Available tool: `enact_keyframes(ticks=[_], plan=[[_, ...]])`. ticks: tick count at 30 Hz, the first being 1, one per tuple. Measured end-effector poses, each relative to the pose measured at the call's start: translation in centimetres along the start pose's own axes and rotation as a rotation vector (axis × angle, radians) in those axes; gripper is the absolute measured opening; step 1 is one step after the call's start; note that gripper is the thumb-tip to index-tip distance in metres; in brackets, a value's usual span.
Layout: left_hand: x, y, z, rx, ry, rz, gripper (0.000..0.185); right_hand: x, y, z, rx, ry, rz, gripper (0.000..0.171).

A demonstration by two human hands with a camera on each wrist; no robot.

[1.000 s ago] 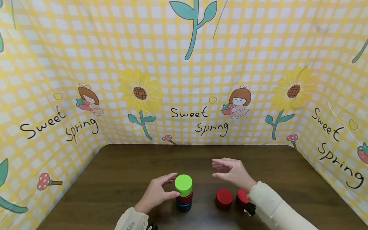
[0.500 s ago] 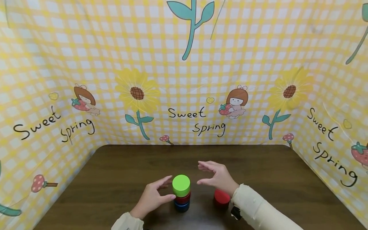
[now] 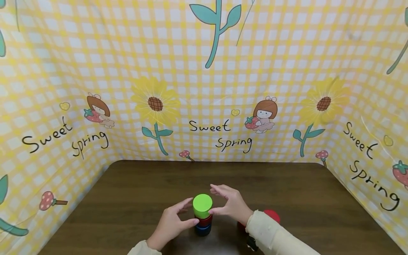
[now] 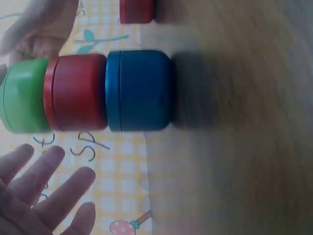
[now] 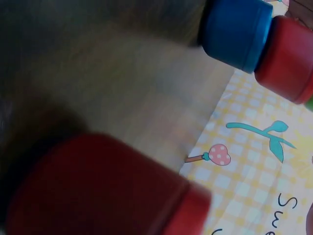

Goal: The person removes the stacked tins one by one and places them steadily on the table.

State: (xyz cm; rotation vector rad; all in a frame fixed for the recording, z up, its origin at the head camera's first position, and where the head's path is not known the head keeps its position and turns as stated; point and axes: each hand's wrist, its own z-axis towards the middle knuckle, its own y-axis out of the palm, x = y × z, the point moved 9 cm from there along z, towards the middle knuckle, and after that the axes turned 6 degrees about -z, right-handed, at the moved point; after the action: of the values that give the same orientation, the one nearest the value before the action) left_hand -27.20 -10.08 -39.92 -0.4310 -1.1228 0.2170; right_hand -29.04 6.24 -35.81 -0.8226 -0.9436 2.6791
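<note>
A stack of three small round lidded tins stands upright on the brown table: a blue tin (image 3: 203, 231) at the bottom, a red tin (image 3: 205, 221) in the middle and a green tin (image 3: 202, 205) on top. To its left is my left hand (image 3: 170, 220), fingers spread apart from the tins in the left wrist view, thumb tip in front of the red tin. My right hand (image 3: 233, 204) is at the green tin's right side, fingers extended beyond it. Its thumb tip overlaps the green tin's edge in the head view; whether it touches, I cannot tell.
To the right, one loose red tin (image 3: 272, 215) shows behind my right sleeve and another red tin (image 3: 241, 227) is mostly hidden by that wrist. A yellow checked cloth (image 3: 204, 88) hangs around the table (image 3: 143, 184) at the back and sides.
My right hand has moved left from above the loose red tins to the stack's right side. My left hand has stayed beside the stack, and the stacked tins have not moved.
</note>
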Motion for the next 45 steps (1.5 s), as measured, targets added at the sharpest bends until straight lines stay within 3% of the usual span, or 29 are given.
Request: enact_keyframes(ticks=[11,18,30,45], plan=[[0.0,1.1,0.9,0.02,0.027,-0.005,0.058,0.1,1.2,-0.1,0.0,0.02,0.037,0.064],[0.2,1.4,1.0,-0.009,0.047,0.002,0.056,0.5,1.7,-0.8,-0.011,0.082,0.089,0.065],[-0.7,2.1,0.8,-0.114,-0.013,0.002,0.057,1.3,2.6,-1.0,-0.079,0.215,0.163,0.064],[-1.0,2.1,0.9,-0.093,-0.023,-0.026,0.05,1.3,3.0,-0.7,-0.097,0.212,0.184,0.061]])
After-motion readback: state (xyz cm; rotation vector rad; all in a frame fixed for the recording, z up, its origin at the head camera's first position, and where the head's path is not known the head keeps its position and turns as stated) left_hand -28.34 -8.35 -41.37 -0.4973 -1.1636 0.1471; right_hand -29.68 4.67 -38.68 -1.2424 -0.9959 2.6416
